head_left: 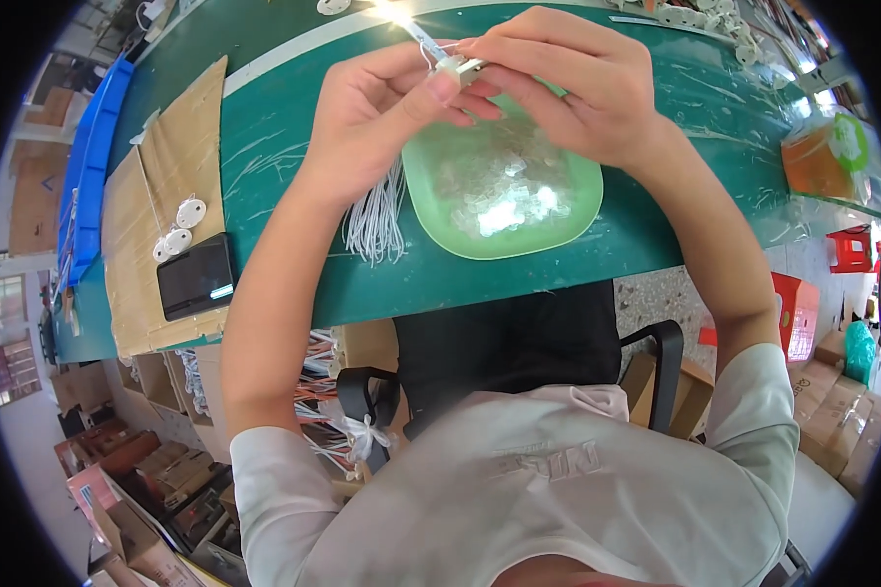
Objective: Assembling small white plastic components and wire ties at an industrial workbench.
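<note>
Above the far side of a green plastic bowl point(585, 201), both hands come together on a small pale part point(470, 68) with a thin white wire looped at it. My left hand point(357, 117) pinches this part between thumb and fingers. From the other side, the fingertips of my right hand point(592, 88) are closed at its end and on the wire. What exactly the part is, I cannot make out. Many small clear plastic pieces point(509, 196) lie in the bowl. Under my left wrist, a bundle of white wires point(374, 223) rests on the green tabletop point(274, 196).
At left, cardboard point(127, 254) carries a black phone point(198, 277) and several white round parts point(191, 212). Beyond it stands a long blue tray point(90, 166). A bright light point(394, 12) glares at the far edge. An orange-and-green container point(822, 157) sits far right.
</note>
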Demonstrator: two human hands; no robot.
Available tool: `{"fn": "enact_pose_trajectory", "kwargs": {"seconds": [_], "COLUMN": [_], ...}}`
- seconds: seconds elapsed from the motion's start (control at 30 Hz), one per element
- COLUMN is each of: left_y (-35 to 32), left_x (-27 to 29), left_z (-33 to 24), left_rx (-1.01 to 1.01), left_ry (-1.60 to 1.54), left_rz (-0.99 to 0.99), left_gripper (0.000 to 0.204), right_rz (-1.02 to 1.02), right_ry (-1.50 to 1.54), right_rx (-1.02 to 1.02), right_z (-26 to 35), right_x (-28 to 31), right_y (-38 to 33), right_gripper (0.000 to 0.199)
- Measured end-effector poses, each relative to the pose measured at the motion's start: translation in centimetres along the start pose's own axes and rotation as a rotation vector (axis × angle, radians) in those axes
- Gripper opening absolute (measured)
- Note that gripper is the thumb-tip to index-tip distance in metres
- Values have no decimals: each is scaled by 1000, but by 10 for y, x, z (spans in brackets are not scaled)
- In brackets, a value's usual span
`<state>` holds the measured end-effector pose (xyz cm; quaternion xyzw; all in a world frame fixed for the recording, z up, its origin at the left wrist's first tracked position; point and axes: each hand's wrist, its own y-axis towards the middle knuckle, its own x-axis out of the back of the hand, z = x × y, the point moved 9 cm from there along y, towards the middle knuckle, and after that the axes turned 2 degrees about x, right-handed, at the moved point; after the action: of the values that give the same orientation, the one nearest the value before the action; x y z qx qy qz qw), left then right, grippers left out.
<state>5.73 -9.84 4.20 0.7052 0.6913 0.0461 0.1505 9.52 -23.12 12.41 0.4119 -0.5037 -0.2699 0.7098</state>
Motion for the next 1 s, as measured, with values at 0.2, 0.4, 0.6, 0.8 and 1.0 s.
{"fn": "enact_pose_trajectory", "kwargs": {"seconds": [0.2, 0.4, 0.6, 0.8, 1.0], "left_y": [-5, 0, -6, -4, -3], "left_x": [1, 29, 63, 47, 41], "left_z": [-8, -15, -14, -7, -5], "left_rx": [-93, -205, -125, -113, -97], "left_ry": [100, 386, 389, 412, 340], "left_rz": [-21, -227, -574, -467, -414], "left_gripper": [32, 35, 30, 34, 33], "right_rz": [-211, -196, 529, 733, 689], "right_ry": [-10, -66, -250, -338, -232], "right_rx": [333, 103, -14, -59, -102], "right_z": [23, 0, -15, -14, -21], "right_x": [3, -7, -66, -81, -75], "right_y": [-6, -10, -36, -45, -50], "right_gripper": [24, 31, 22, 22, 19]}}
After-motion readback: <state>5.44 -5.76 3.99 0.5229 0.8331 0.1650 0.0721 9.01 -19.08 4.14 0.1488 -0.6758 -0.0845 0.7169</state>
